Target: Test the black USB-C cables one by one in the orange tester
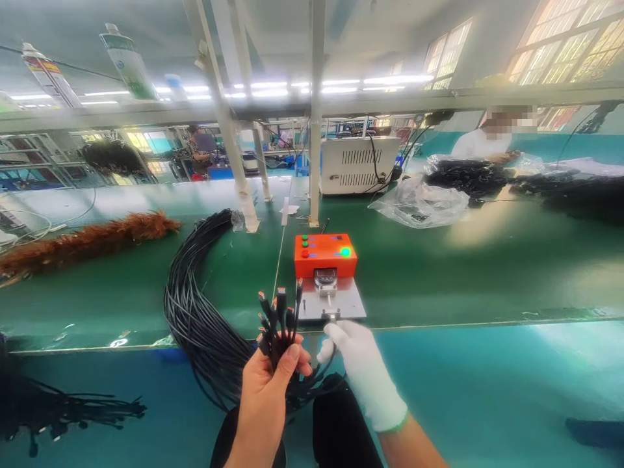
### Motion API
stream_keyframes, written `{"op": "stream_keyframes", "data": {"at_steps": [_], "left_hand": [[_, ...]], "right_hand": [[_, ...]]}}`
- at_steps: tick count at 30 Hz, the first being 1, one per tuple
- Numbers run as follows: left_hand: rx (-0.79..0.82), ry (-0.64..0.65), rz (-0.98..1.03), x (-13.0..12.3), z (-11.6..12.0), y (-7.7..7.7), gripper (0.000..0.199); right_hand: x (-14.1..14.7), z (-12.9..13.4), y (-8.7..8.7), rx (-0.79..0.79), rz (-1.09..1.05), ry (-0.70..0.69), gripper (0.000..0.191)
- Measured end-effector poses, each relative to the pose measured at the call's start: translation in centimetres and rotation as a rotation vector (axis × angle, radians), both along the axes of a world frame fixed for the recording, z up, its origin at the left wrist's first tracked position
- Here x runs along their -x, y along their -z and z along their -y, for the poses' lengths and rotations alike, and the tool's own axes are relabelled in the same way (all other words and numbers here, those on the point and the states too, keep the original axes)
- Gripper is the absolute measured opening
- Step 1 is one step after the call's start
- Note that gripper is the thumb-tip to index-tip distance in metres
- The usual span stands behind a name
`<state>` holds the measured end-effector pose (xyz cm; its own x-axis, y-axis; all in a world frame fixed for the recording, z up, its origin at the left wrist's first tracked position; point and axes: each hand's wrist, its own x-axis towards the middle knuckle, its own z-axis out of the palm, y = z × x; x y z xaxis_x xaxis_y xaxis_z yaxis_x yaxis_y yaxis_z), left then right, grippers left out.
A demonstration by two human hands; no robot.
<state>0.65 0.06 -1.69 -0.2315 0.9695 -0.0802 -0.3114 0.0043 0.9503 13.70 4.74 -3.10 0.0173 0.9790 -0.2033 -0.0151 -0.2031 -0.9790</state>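
Note:
My bare left hand [275, 370] is closed around a bunch of black cables [280, 315], whose plugs with orange tips stick up above the fingers. The rest of the cables run in a thick bundle [195, 312] over the bench edge and curve back across the green top. In a white glove, my right hand [358, 361] pinches a cable plug [332, 318] at the front of a metal plate [353, 302]. On that plate sits a small gauge [325, 278], in front of an orange box [324, 246] with buttons and a lit green lamp [346, 252].
A brown bristly bundle [92, 240] lies at the left. Behind the shelf posts stands a white vented metal case [358, 166]. Plastic bags [424, 201] and black cable heaps [465, 175] are at the back right, near another person [482, 143]. More dark cables [63, 403] hang at lower left.

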Motion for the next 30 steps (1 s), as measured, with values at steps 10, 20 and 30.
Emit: {"op": "stream_keyframes", "data": {"at_steps": [10,20,30], "left_hand": [[0.006,0.041,-0.033,0.5,-0.1,0.7,0.016],[-0.051,0.114,-0.090,1.0,-0.2,1.0,0.013],[-0.011,0.151,-0.013,0.7,-0.3,-0.2,0.017]], "right_hand": [[0.1,-1.3,2.1,0.017,-0.114,-0.011,0.029],[0.3,-1.3,1.3,-0.029,-0.034,0.000,0.033],[-2.2,0.6,0.9,0.035,0.760,-0.083,0.032]]}}
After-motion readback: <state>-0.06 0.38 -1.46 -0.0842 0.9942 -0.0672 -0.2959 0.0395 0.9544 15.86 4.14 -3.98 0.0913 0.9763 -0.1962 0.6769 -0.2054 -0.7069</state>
